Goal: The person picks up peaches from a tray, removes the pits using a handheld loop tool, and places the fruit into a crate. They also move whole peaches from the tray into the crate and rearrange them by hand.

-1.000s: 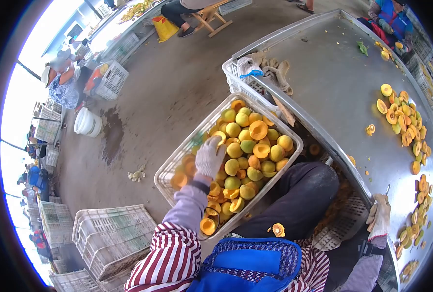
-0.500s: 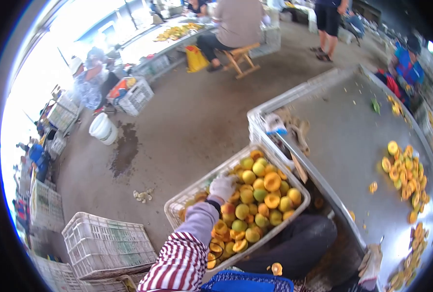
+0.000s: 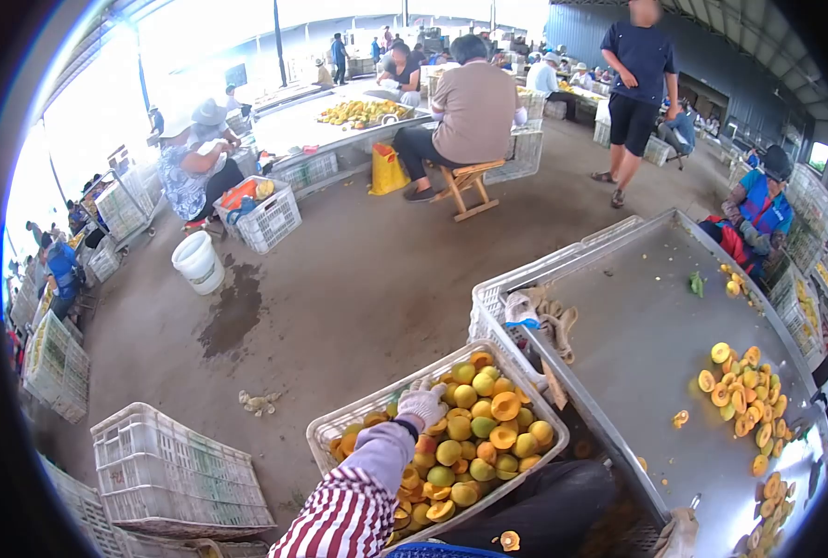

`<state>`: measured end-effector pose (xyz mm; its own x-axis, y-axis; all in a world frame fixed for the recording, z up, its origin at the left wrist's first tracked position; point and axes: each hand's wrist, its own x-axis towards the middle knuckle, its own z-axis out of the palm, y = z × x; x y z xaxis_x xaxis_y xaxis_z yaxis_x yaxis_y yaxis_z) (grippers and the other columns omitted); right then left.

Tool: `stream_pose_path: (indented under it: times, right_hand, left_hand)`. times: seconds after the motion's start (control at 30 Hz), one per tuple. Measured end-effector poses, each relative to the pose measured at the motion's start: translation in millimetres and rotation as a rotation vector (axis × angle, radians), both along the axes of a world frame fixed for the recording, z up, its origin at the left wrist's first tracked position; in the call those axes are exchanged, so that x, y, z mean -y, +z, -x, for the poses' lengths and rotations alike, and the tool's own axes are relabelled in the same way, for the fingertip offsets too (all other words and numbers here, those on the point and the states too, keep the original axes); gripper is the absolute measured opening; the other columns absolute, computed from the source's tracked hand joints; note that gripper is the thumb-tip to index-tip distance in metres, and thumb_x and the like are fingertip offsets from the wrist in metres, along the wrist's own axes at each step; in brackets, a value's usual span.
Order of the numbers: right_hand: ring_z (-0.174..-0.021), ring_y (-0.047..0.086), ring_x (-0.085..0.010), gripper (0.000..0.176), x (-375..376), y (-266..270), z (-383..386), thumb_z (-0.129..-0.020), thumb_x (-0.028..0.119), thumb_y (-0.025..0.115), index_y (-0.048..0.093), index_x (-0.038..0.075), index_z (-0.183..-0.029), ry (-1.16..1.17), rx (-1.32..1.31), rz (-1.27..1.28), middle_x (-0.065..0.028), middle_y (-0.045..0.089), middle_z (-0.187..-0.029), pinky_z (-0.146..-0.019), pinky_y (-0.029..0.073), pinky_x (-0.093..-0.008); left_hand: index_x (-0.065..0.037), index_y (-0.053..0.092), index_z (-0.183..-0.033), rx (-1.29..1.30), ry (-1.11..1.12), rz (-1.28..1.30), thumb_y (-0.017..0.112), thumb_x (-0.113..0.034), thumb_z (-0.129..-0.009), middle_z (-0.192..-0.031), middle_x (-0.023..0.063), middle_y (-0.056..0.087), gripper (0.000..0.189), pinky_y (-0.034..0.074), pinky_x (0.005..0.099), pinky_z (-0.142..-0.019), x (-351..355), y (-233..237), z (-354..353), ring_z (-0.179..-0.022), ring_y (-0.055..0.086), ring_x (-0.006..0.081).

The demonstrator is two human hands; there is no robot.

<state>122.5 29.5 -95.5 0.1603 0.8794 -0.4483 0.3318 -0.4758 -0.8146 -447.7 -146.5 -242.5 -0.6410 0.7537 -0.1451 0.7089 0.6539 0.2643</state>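
My left hand (image 3: 423, 405), in a white glove, rests on the pile of yellow peaches and peach halves (image 3: 474, 432) in a white plastic crate (image 3: 332, 430) on my lap. Its fingers curl over the fruit near the crate's far rim; whether it grips one is unclear. My right hand (image 3: 678, 536), also gloved, sits at the lower edge of the view against the steel table (image 3: 637, 335). A thin metal tool tip (image 3: 696, 503) sticks up from it. Cut peach halves (image 3: 744, 400) lie heaped on the table's right side.
Empty white crates (image 3: 172, 465) are stacked at lower left. A white bucket (image 3: 197, 260) and a wet patch mark the concrete floor. Spare gloves (image 3: 549, 316) hang on a crate at the table's corner. Seated workers and a walking person (image 3: 637, 93) are beyond.
The view has tilted up from my lap to take in the hall. My left hand has stayed on the fruit in the crate, and my right hand has stayed at the table edge.
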Motion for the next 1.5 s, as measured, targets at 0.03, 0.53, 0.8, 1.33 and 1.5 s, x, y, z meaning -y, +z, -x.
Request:
stream_pose_path:
  times: [0.03, 0.53, 0.8, 1.33, 1.5]
  right_hand:
    - [-0.037, 0.037, -0.0079, 0.021, 7.9, 18.1, 17.3, -0.092, 0.038, 0.059, 0.066, 0.018, -0.096, 0.019, -0.023, -0.063, 0.0053, 0.044, -0.058, -0.031, 0.026, -0.0226]
    - [-0.037, 0.05, -0.0217, 0.019, 13.4, 21.2, -3.6, -0.088, 0.024, 0.066, 0.06, 0.005, -0.09, 0.082, -0.221, -0.068, -0.0091, 0.054, -0.054, -0.034, 0.039, -0.0341]
    - [-0.084, 0.061, -0.0149, 0.033, 60.5, 86.3, 19.4, -0.101, 0.035, 0.057, 0.065, 0.004, -0.106, 0.094, -0.62, -0.152, -0.0054, 0.067, -0.093, -0.077, 0.05, -0.0302]
    - [-0.119, 0.063, -0.0333, 0.062, 15.2, 56.5, -255.1, -0.085, 0.051, 0.069, 0.062, 0.009, -0.13, -0.491, 0.464, -0.387, -0.0197, 0.067, -0.124, -0.101, 0.048, -0.0386]
    - [-0.115, 0.063, -0.033, 0.06, 12.5, 35.6, -368.6, -0.087, 0.053, 0.062, 0.06, 0.009, -0.128, -0.606, 0.916, -0.219, -0.019, 0.067, -0.121, -0.104, 0.044, -0.0423]
  left_hand:
    - [-0.018, 0.054, -0.142, 0.012, 0.048, -0.14, 0.064, -0.039, -0.087, -0.155, 0.0171, 0.042, 0.059, 0.036, 0.0463, -0.114, 2.7, 10.2, -9.7, -0.143, 0.039, 0.0352]
    - [-0.004, 0.059, -0.133, 0.568, -0.756, -0.603, 0.066, -0.025, -0.094, -0.137, 0.0171, 0.059, 0.045, 0.044, 0.0374, -0.107, -28.6, 225.5, -202.0, -0.126, 0.056, 0.0321]
    - [0.0, 0.042, -0.148, 0.606, -1.218, -0.134, 0.063, -0.042, -0.096, -0.141, 0.0254, 0.053, 0.07, 0.043, 0.0396, -0.108, -104.9, 237.9, -345.7, -0.129, 0.054, 0.038]
    - [-0.005, 0.055, -0.13, 0.595, -0.553, -0.065, 0.061, -0.029, -0.088, -0.107, 0.0227, 0.07, 0.05, 0.054, 0.0484, -0.08, -226.3, 174.4, -448.4, -0.094, 0.069, 0.0412]
    - [-0.005, 0.057, -0.129, 0.219, -0.734, -0.088, 0.061, -0.028, -0.086, -0.112, 0.0225, 0.069, 0.049, 0.051, 0.0517, -0.085, -225.7, 159.9, -463.9, -0.097, 0.068, 0.042]
